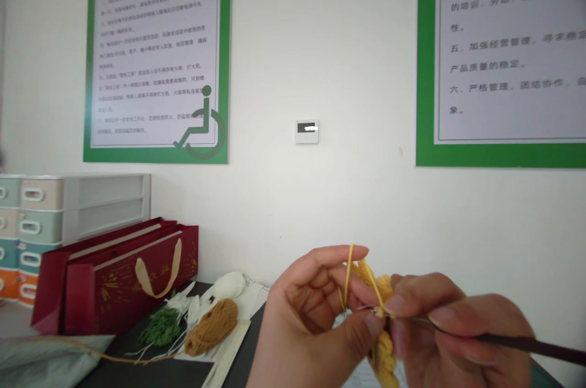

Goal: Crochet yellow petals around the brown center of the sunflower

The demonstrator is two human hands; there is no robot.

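My left hand pinches a yellow crochet piece between thumb and fingers. A strand of yellow yarn loops over its raised index finger and runs down to the work. My right hand grips a crochet hook with a dark handle. The hook's thin metal end meets the stitches close to my left thumb tip. Part of the yellow piece is hidden behind my fingers.
On the dark table at left lie a brown yarn ball, green yarn and white yarn. Dark red gift bags stand before stacked drawers. Green-framed posters and a small white panel are on the wall.
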